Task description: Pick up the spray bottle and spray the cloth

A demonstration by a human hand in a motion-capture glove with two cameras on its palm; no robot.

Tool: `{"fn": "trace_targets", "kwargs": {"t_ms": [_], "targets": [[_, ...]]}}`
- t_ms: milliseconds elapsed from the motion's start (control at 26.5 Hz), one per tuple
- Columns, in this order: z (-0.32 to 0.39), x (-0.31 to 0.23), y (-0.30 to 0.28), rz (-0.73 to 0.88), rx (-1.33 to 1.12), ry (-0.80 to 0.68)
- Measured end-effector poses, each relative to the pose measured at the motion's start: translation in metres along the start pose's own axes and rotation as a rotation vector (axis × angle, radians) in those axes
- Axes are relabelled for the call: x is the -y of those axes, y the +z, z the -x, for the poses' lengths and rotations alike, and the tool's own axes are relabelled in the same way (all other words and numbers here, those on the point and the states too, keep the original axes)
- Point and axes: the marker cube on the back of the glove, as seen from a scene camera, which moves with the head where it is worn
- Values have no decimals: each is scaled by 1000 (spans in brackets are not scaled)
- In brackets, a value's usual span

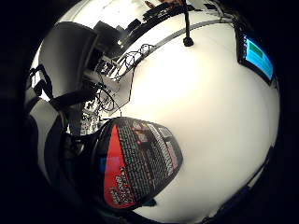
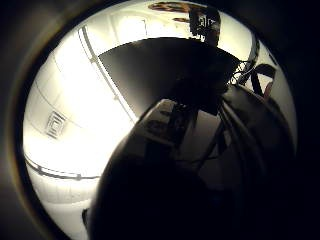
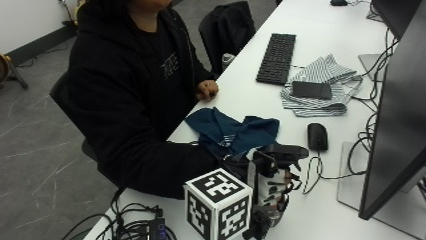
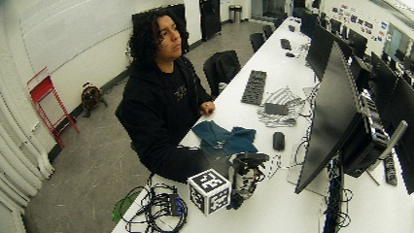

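Black spray bottle (image 3: 274, 172) stands on the worktop (image 3: 313, 90) beside the blue cloth (image 3: 233, 130), in my right hand (image 3: 266, 185), fingers wrapped round it. Rigid, probably slick label; I'd hold the neck near the trigger.

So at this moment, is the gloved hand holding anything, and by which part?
Yes. The gloved right hand grips the spray bottle, upright off the table, around the neck just under the black spray head. The blue cloth lies untouched beside it.
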Motion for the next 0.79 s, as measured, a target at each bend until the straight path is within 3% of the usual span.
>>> {"fn": "trace_targets", "kwargs": {"t_ms": [794], "targets": [[-1,0,0,-10,-6,-1]]}}
